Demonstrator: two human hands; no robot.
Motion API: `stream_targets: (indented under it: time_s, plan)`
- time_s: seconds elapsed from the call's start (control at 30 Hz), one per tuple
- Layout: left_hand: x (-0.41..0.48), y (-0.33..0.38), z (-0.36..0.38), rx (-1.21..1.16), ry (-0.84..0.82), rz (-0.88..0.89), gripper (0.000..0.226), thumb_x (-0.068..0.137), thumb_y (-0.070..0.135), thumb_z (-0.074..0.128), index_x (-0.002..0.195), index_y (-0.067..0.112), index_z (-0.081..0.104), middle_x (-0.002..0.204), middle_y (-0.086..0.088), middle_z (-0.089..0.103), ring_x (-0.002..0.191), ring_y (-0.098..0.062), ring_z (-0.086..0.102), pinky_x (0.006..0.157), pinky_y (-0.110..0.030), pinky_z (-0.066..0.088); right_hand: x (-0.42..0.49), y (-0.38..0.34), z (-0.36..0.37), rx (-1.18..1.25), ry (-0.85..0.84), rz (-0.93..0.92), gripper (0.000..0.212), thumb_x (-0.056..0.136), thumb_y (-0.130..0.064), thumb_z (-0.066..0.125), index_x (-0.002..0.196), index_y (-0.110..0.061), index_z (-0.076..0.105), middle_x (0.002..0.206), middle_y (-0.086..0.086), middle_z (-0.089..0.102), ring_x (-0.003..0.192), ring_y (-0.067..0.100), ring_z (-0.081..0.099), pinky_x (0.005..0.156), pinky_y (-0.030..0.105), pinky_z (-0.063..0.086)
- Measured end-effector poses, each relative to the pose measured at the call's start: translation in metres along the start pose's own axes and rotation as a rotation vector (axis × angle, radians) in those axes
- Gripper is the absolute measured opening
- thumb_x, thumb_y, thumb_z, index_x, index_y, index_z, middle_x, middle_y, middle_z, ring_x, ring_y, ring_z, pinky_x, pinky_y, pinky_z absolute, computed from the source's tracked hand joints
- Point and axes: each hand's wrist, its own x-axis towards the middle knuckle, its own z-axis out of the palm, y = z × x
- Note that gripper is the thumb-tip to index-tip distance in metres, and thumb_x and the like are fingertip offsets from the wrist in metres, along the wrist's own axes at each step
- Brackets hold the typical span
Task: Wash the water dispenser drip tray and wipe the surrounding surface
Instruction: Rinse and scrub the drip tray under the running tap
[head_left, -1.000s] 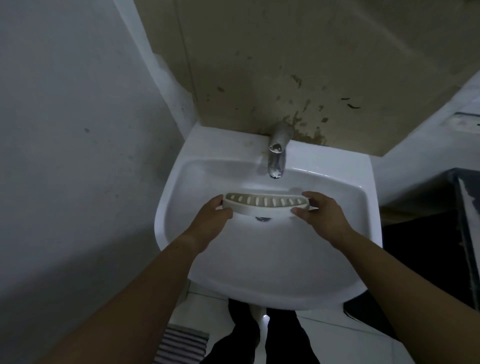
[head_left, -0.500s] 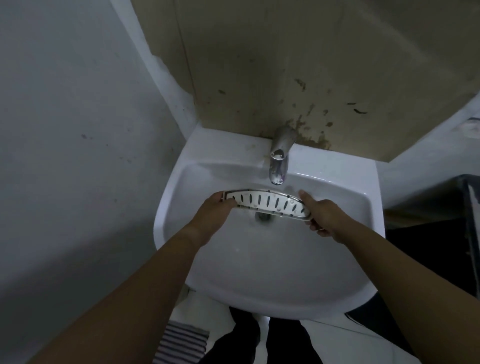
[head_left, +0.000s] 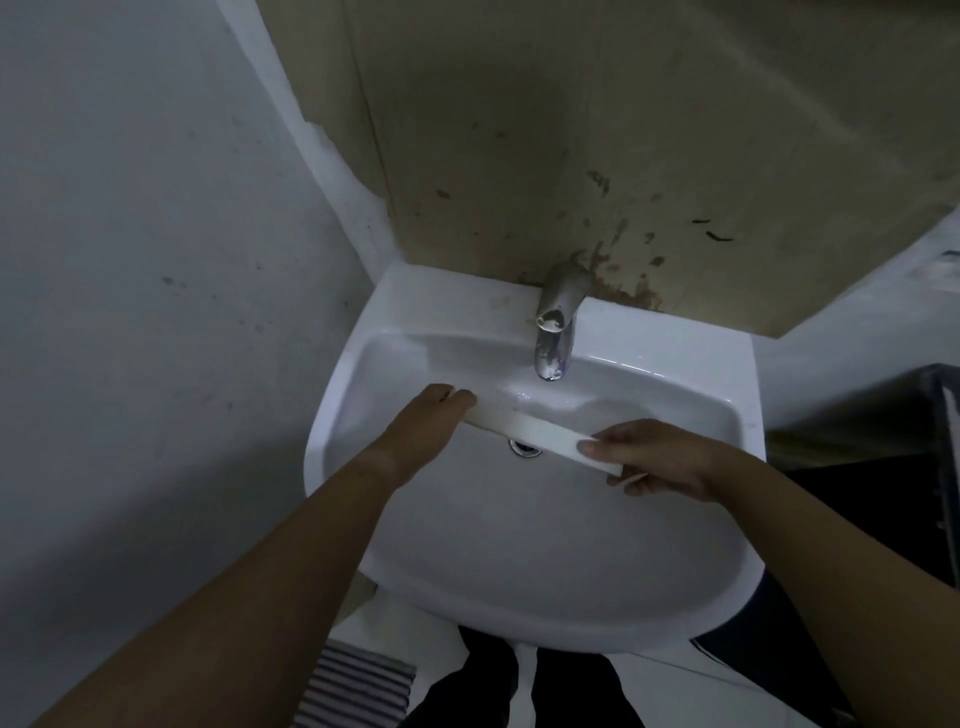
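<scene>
Both hands on drip tray (head_left: 540, 434), left hand (head_left: 426, 421) far end, right hand (head_left: 654, 462) near end

White sink (head_left: 519, 551), cream-white drip tray (head_left: 545, 436), silvery tap (head_left: 556, 338), brown-specked beige panel (head_left: 571, 130), seemingly grey-and-white striped mat (head_left: 353, 686)

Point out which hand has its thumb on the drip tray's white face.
The right hand: its thumb lies flat on the drip tray. The left hand wraps the opposite end, fingers over its edge.
</scene>
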Motion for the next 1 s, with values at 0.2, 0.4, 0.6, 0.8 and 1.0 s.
stream_targets:
  time_s: [0.2, 0.4, 0.6, 0.8, 1.0]
  plan:
    - [-0.002, 0.035, 0.002, 0.232, 0.166, 0.354, 0.07, 0.089, 0.037, 0.063, 0.15, 0.019, 0.034, 0.154, -0.001, 0.038, 0.138, -0.018, 0.041, 0.113, -0.035, 0.036, 0.002, 0.01, -0.004, -0.126, 0.297, -0.324, 0.034, 0.079, -0.024, 0.083, 0.108, -0.012, 0.071, 0.11, 0.009, 0.067, 0.095, 0.027, 0.065, 0.079, 0.039, 0.054]
    - [-0.016, 0.099, 0.001, 0.757, 0.254, 0.93, 0.072, 0.087, 0.028, 0.062, 0.152, 0.017, 0.033, 0.155, -0.004, 0.039, 0.139, -0.023, 0.041, 0.107, -0.036, 0.035, 0.001, 0.012, -0.011, -0.312, 0.475, -0.451, 0.046, 0.072, -0.021, 0.087, 0.115, -0.013, 0.07, 0.113, 0.0, 0.071, 0.103, 0.017, 0.064, 0.093, 0.037, 0.051]
    - [-0.018, 0.124, -0.001, 0.988, 0.247, 1.074, 0.05, 0.095, 0.022, 0.059, 0.143, 0.027, 0.049, 0.135, 0.008, 0.06, 0.116, -0.013, 0.057, 0.09, -0.03, 0.04, 0.002, 0.011, -0.012, -0.273, 0.592, -0.484, 0.048, 0.068, -0.019, 0.09, 0.112, -0.019, 0.07, 0.102, -0.002, 0.073, 0.096, 0.018, 0.066, 0.086, 0.033, 0.051]
    - [-0.016, 0.127, -0.003, 0.892, 0.18, 1.075, 0.043, 0.095, 0.022, 0.06, 0.137, 0.013, 0.057, 0.13, -0.004, 0.065, 0.117, -0.022, 0.062, 0.1, -0.03, 0.046, 0.0, 0.016, -0.016, -0.323, 0.594, -0.522, 0.049, 0.07, -0.016, 0.089, 0.115, -0.015, 0.071, 0.108, 0.005, 0.075, 0.099, 0.022, 0.068, 0.092, 0.039, 0.054]
    - [-0.013, 0.123, -0.002, 0.803, 0.17, 1.021, 0.047, 0.096, 0.026, 0.059, 0.142, 0.017, 0.053, 0.146, -0.001, 0.053, 0.134, -0.018, 0.051, 0.11, -0.033, 0.04, -0.001, 0.021, -0.017, -0.291, 0.6, -0.519, 0.05, 0.07, -0.013, 0.088, 0.117, -0.014, 0.07, 0.11, 0.005, 0.074, 0.1, 0.021, 0.067, 0.091, 0.035, 0.053]
